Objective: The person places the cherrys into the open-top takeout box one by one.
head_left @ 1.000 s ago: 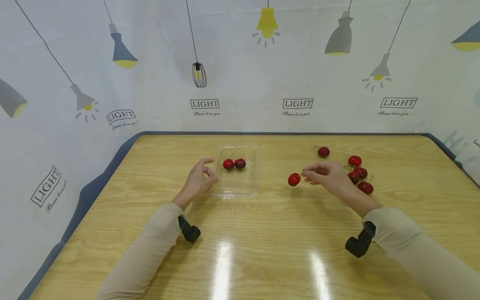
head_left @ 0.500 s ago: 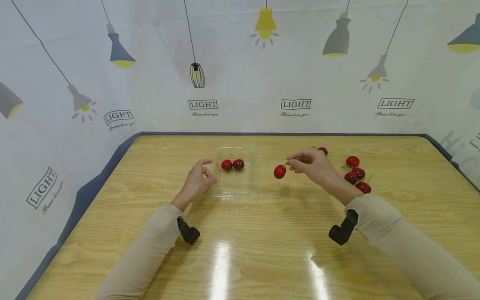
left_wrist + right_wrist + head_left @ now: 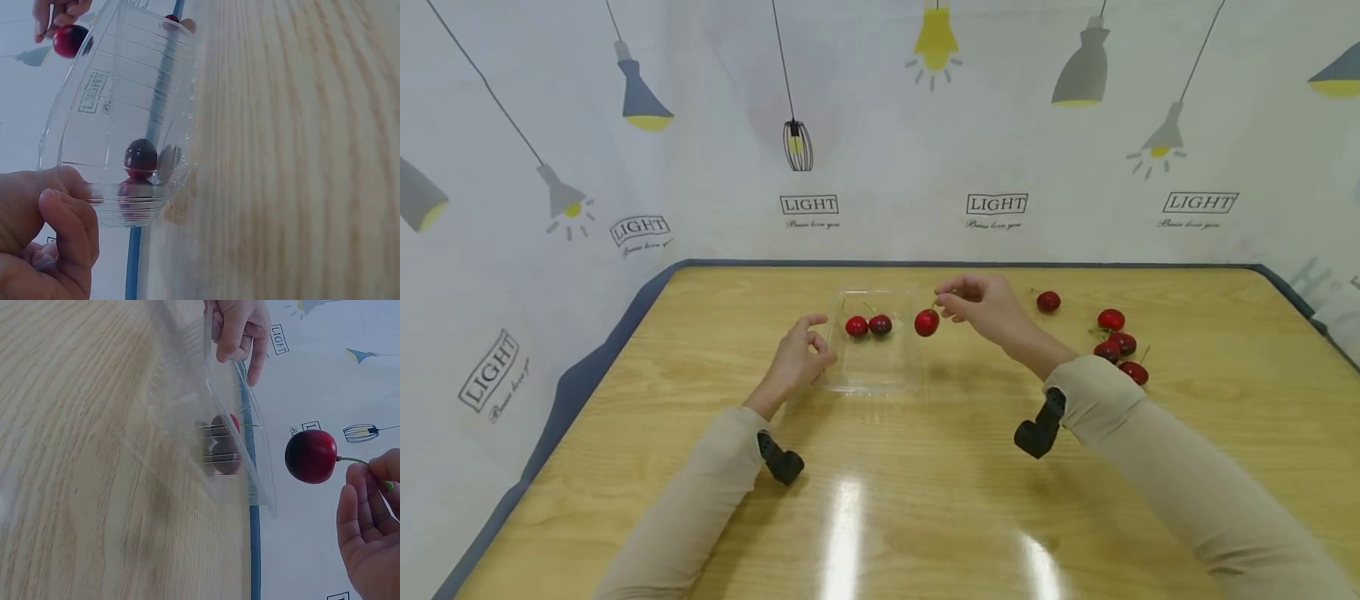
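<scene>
My right hand (image 3: 985,308) pinches a red cherry (image 3: 927,322) by its green stem (image 3: 355,460). The fruit hangs in the air by the right rim of a clear plastic container (image 3: 880,388). In the right wrist view it shows dark red and apart from the container. My left hand (image 3: 793,358) holds the container's left rim, thumb and fingers at the edge in the left wrist view. Inside the container, towards the back, lie a bright red cherry (image 3: 856,327) and a darker cherry (image 3: 880,325), side by side.
Several loose cherries (image 3: 1107,351) lie grouped on the wooden table (image 3: 925,500) to the right. A single cherry (image 3: 1048,302) sits behind them, nearer the back edge. A white curtain (image 3: 887,125) printed with lamps hangs behind the table.
My right hand has carried the cherry left and away from me, from above the table to the container's right rim. The left hand and container have stayed in place.
</scene>
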Motion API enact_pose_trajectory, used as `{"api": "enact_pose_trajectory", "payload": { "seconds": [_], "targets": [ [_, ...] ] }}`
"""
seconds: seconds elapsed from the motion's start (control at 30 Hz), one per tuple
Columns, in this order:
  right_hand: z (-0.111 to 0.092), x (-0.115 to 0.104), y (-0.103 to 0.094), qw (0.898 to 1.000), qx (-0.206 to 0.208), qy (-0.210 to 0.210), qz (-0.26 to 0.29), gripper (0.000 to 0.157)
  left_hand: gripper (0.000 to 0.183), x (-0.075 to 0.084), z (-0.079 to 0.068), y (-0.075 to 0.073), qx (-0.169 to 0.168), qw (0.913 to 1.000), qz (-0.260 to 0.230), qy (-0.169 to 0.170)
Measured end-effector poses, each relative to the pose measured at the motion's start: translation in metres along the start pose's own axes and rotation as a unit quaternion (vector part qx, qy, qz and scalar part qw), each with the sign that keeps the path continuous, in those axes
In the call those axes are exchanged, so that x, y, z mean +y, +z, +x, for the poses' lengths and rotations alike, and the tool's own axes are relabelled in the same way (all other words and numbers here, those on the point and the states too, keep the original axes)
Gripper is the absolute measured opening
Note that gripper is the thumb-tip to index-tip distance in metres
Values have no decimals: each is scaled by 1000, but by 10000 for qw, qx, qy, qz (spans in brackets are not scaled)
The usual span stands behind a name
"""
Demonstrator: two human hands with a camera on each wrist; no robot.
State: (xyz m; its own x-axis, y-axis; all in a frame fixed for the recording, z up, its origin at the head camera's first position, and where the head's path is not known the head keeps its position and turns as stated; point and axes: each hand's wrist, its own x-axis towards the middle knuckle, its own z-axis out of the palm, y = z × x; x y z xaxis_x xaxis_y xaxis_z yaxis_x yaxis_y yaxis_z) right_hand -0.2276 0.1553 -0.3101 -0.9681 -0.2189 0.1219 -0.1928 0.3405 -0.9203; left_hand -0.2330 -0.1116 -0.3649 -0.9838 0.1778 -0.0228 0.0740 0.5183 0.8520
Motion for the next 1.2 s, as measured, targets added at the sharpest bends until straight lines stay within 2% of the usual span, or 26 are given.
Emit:
{"api": "enact_pose_trajectory", "payload": {
  "seconds": [0.23, 0.63, 0.8, 1.2],
  "targets": [
    [12, -5, 19, 9999, -106, 18, -31, 21, 58, -1, -1, 1, 38, 10000, -19, 73],
    [38, 0, 57, 9979, -440, 46, -481, 17, 57, 1, -2, 2, 71, 9999, 96, 95],
    [46, -2, 64, 9956, -474, 36, -802, 17, 58, 2, -2, 2, 57, 9999, 88, 59],
    [55, 2, 79, 9937, -705, 383, -785, 15, 59, 2, -1, 3, 39, 9999, 86, -68]
  ]
}}
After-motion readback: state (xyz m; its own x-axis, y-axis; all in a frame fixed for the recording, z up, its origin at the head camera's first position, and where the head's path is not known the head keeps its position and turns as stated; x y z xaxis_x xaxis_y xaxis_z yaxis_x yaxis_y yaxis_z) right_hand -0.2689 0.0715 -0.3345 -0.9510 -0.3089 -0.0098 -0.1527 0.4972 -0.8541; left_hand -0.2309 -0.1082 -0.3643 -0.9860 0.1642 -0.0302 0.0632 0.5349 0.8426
